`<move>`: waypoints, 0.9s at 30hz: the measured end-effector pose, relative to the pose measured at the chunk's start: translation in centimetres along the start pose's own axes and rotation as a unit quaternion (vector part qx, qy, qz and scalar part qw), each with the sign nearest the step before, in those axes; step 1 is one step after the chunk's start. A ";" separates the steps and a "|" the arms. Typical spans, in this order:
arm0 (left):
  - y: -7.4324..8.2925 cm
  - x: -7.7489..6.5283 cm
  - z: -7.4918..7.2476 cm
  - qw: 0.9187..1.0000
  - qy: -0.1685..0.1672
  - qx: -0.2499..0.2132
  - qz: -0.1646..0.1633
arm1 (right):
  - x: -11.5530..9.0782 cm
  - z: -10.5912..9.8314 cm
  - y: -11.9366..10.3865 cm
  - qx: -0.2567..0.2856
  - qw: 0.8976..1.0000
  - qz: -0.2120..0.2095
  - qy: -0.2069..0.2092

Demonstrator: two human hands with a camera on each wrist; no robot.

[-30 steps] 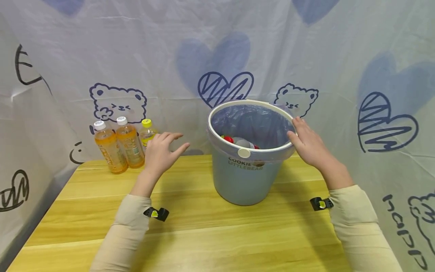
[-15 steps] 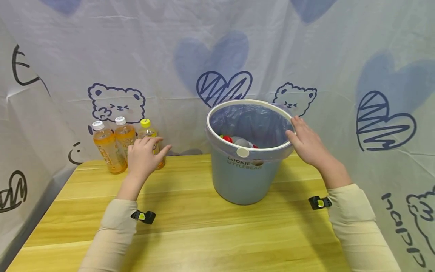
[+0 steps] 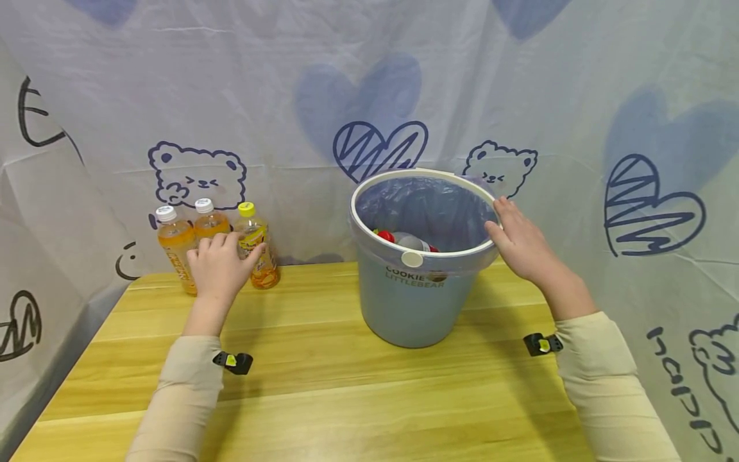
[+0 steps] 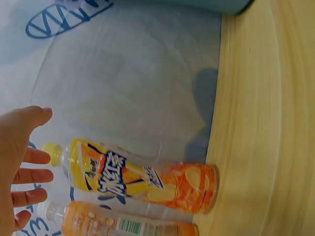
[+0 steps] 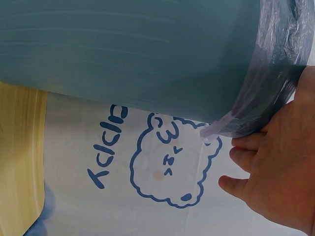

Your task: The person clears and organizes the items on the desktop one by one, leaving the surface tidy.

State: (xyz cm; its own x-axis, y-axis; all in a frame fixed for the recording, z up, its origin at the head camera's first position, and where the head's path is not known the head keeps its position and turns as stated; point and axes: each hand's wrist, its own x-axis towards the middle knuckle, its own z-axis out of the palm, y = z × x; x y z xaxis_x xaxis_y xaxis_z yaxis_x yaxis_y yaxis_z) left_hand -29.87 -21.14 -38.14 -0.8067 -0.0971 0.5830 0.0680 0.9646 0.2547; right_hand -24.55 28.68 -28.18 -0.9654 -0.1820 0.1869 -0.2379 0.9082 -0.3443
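Note:
My left hand (image 3: 218, 266) hovers at the bottles with fingers spread and nothing held, overlapping the middle one. Two bottles of orange drink with white caps, a left bottle (image 3: 178, 247) and a middle bottle (image 3: 211, 222), stand beside a yellow-capped iced tea bottle (image 3: 251, 236). In the left wrist view the thumb and fingers (image 4: 35, 175) are parted near the caps of the iced tea bottle (image 4: 142, 177) and its neighbour. My right hand (image 3: 522, 247) rests against the rim of a blue-grey trash bin (image 3: 404, 314), fingers loosely extended along its outside in the right wrist view.
A clear bag (image 3: 427, 205) lines the bin, with red and pale items (image 3: 410, 242) inside. Wooden table (image 3: 369, 404) lies under everything. A printed curtain (image 3: 277, 83) hangs close behind the bottles and bin.
My left hand has moved left, from the right of the bottles to in front of the middle one, uncovering the yellow-capped bottle. The right hand stays at the bin's rim.

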 end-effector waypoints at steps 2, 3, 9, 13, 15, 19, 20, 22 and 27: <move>-0.3 0.2 0.0 1.000 -0.014 0.008 -0.015 | 0.0 0.1 0.0 0.001 1.000 0.000 0.002; -0.4 0.3 0.0 1.000 -0.020 0.011 -0.022 | 0.0 0.1 0.0 0.002 1.000 0.000 0.003; -0.8 0.9 -0.1 0.996 -0.058 0.024 -0.058 | 0.1 0.1 0.1 0.003 1.000 0.000 0.003; -0.8 1.7 0.0 0.993 -0.089 0.029 -0.074 | 0.0 0.0 0.1 0.003 1.000 0.002 0.000; -0.6 2.1 0.1 0.991 -0.099 0.030 -0.080 | 0.0 0.0 0.1 0.005 1.000 0.003 0.000; -0.4 2.9 0.6 0.988 -0.114 0.033 -0.094 | -0.1 -0.1 0.1 0.009 1.000 0.006 0.001; -0.3 3.1 0.7 0.988 -0.115 0.033 -0.099 | -0.1 -0.1 0.0 0.010 1.000 0.006 0.002; -0.2 3.4 1.0 0.986 -0.120 0.031 -0.109 | -0.1 0.0 0.0 0.011 1.000 0.006 0.002; -0.1 3.9 1.5 0.981 -0.133 0.029 -0.137 | -0.1 0.1 0.1 0.011 1.000 0.004 0.001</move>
State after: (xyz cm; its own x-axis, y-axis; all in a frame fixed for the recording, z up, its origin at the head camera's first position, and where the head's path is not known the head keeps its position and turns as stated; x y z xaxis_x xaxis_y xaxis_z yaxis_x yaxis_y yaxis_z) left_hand -33.87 -21.20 -37.03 -0.9154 -0.2941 0.2748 -0.1998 0.9247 0.3241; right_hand -24.52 28.70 -28.33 -0.9671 -0.1733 0.1860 -0.2319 0.9010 -0.3665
